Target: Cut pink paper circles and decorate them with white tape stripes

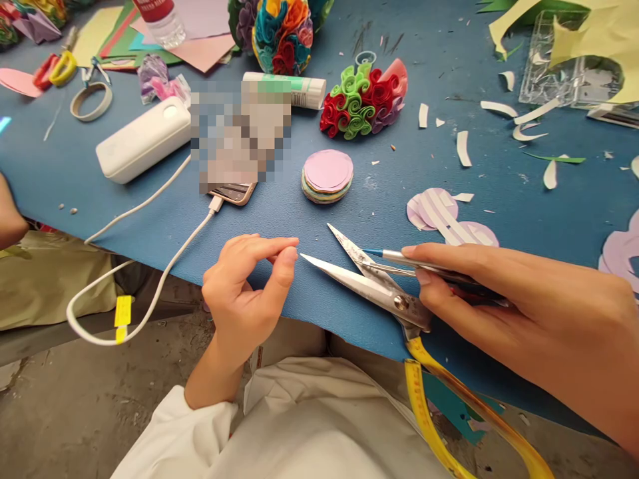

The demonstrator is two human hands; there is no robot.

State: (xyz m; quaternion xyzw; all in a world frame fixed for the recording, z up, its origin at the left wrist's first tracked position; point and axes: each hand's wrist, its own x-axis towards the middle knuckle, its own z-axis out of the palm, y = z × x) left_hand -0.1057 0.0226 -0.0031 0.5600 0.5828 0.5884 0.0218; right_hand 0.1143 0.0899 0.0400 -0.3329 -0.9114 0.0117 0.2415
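My left hand [252, 289] is raised over the table's near edge, thumb and forefinger pinched together. Whatever may sit between those fingertips is too small to make out. Between the thumb and forefinger of my right hand [504, 306] are slim metal tweezers [394, 261], pointing left, one arm looking blue near its tip. Below them lie large scissors [369, 279] with spread blades and yellow-wrapped handles; the blades reach close to my left fingertips. A stack of round paper discs [328, 176], pink on top, lies beyond the blades. Lilac discs with white strips [449, 216] lie behind my right hand.
A rolled-paper flower piece [364, 100] and a glue stick [284, 90] lie farther back. At left are a white power bank [144, 140], a cabled phone [234, 191] and a tape roll [91, 101]. Paper scraps [463, 148] litter the right. Someone's arm [10, 213] shows at far left.
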